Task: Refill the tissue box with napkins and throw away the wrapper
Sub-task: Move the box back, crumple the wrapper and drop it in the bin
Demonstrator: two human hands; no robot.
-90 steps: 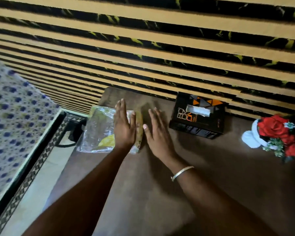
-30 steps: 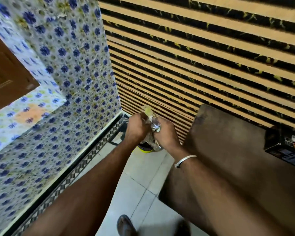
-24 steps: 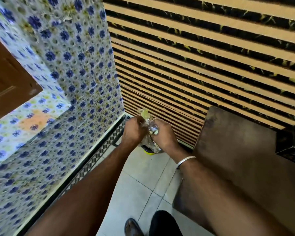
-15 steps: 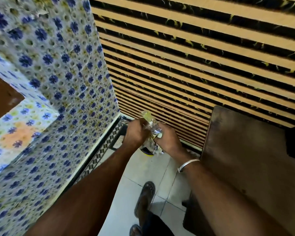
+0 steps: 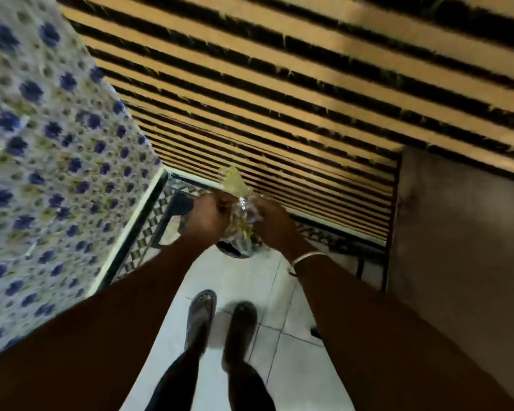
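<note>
So the person's got the wrapper scrunched up between both hands, held in the air, not on the table, which sits off to the right. Left hand has its fingers curled round the wrapper's left side, and the right hand, the one with the bangle, grips the other side. It's all over the white tile floor, near the corner where the striped wall meets the flowery wall. There's a dark round thing just under the wrapper, too blurry to identify. Sandalled feet show below.
</note>
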